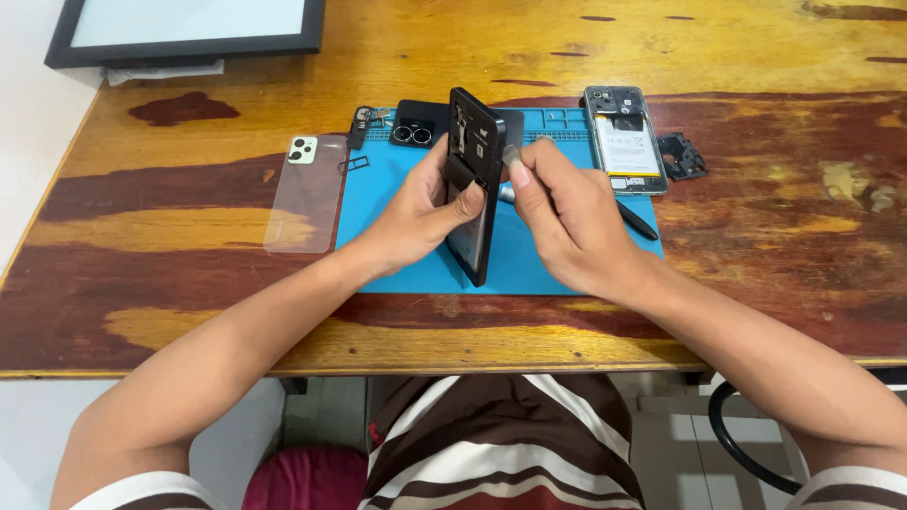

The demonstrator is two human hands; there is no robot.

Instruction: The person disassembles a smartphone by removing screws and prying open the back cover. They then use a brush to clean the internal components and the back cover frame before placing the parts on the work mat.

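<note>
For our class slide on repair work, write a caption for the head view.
Left hand holds a black phone on edge over a blue mat; right hand pinches a small tool.

Bare forearms, short sleeves striped brown and white at both shoulders, striped shirt front [501, 453] in brown, white, maroon bands, no rings, no watch, nails short

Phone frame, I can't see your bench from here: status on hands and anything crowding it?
Left hand grips black phone frame upright on blue mat. Right hand pinches small tool at its top edge. Opened phone lies apart.
</note>
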